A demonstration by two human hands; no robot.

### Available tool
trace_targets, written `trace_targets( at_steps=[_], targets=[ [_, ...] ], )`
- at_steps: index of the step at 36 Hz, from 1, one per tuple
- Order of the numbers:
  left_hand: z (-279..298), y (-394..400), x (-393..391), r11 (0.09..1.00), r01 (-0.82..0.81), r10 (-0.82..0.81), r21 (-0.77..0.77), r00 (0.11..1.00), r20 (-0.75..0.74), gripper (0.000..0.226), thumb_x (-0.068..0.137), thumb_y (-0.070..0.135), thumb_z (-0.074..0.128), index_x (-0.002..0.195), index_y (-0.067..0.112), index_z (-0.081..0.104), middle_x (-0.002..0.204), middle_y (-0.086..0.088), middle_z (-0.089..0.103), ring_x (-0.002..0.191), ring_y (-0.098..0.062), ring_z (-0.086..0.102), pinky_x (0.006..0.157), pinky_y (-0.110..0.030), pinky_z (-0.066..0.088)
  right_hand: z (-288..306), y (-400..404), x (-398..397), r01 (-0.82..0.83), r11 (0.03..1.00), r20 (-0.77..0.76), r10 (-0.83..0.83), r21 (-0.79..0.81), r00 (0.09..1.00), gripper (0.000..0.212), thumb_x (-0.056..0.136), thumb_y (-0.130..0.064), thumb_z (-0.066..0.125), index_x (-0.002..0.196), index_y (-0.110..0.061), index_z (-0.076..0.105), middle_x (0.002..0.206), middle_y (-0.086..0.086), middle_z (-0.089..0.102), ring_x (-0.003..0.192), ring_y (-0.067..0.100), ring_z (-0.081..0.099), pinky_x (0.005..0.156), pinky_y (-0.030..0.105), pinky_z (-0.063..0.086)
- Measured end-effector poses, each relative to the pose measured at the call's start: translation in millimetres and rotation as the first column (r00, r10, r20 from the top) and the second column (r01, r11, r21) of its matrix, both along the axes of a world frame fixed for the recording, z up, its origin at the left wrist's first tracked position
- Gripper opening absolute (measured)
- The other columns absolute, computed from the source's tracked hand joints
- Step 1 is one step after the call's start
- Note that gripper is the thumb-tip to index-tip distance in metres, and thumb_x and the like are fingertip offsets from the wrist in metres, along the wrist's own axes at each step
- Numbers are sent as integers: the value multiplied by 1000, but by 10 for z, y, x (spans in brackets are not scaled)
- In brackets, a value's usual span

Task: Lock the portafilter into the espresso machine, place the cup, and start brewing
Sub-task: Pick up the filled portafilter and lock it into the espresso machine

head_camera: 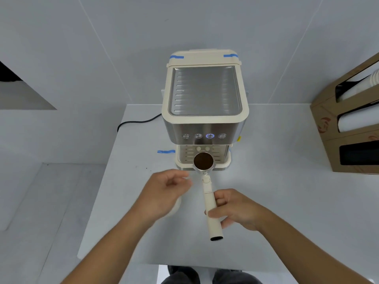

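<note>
A cream and steel espresso machine [205,119] stands at the back of the white table [276,201], one of its front buttons lit blue. My right hand [235,210] grips the long cream handle of the portafilter [209,199]. Its basket, full of brown ground coffee, hovers just in front of the machine's drip tray [223,162]. My left hand [164,191] floats to the left of the handle, fingers loosely curled and apart, holding nothing. Beneath that hand a pale rounded object [175,208], possibly a cup, is mostly hidden.
A cardboard dispenser [348,128] with stacked paper cups stands at the table's right edge. The machine's black power cord [133,121] runs off to the left. Blue tape [165,151] marks the table left of the drip tray. My legs show below the table's front edge.
</note>
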State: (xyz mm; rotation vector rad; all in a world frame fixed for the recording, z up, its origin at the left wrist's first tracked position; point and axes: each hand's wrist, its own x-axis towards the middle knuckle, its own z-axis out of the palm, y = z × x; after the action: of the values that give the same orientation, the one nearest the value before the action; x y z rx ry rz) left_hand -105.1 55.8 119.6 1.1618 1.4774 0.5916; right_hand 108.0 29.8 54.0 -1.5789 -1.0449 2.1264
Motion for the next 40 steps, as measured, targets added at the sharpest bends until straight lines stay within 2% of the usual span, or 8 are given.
trace_targets(
  at_steps=[5,11,16,20,27,30,34,40],
  targets=[
    [470,162,-73,973,43,-45,229,999,4,14,82,22,76,91,32,76,73,13,71,67,4,65,63,-5,46,-16,52,-62,50,999,-4,-50,10,999,37,80,0,73,114,-9,64,108,15,74,95,23,73,69,35,60],
    [832,410,3,826,222,-118,517,967,-227,15,84,26,72,94,37,71,88,25,72,85,11,65,71,0,43,-41,151,-122,108,994,-64,-107,16,992,39,80,1,73,115,-14,65,101,11,74,87,20,74,65,33,60],
    [955,761,124,691,345,-107,635,918,-382,19,85,32,68,101,27,76,94,29,67,96,14,61,84,2,38,-50,251,-177,135,991,-71,-133,25,989,38,79,-1,74,114,-14,65,97,9,74,83,17,74,63,32,60],
    [973,1078,259,606,458,-141,651,867,-478,24,87,30,66,106,20,75,106,13,72,104,2,61,89,-1,38,-47,329,-222,172,985,-79,-169,26,982,38,79,0,73,114,-12,63,97,9,72,82,18,74,64,35,61],
    [901,1489,413,540,648,-253,537,733,-631,29,90,39,55,99,16,70,95,3,71,91,-16,63,86,-37,51,-26,438,-248,207,977,-102,-202,47,974,38,80,1,71,115,-13,63,99,10,69,81,18,73,64,34,61],
    [861,1621,429,528,668,-253,523,713,-654,39,88,46,54,108,16,68,113,-7,70,111,-21,61,94,-36,46,-31,470,-234,221,974,-122,-214,48,969,37,80,1,71,114,-11,62,97,10,68,79,17,73,62,34,60],
    [816,1748,435,526,740,-310,418,625,-716,61,86,61,46,139,30,48,154,0,43,146,-14,30,116,-40,29,-40,503,-233,232,971,-133,-222,62,966,38,80,1,71,114,-13,61,97,9,69,77,13,74,60,31,60],
    [771,1790,459,512,768,-242,385,559,-793,64,89,62,41,147,34,38,162,1,29,148,-23,26,119,-46,21,-4,568,-258,217,971,-162,-199,103,967,42,82,1,71,121,-15,64,96,5,72,83,13,72,67,35,61]
  ],
)
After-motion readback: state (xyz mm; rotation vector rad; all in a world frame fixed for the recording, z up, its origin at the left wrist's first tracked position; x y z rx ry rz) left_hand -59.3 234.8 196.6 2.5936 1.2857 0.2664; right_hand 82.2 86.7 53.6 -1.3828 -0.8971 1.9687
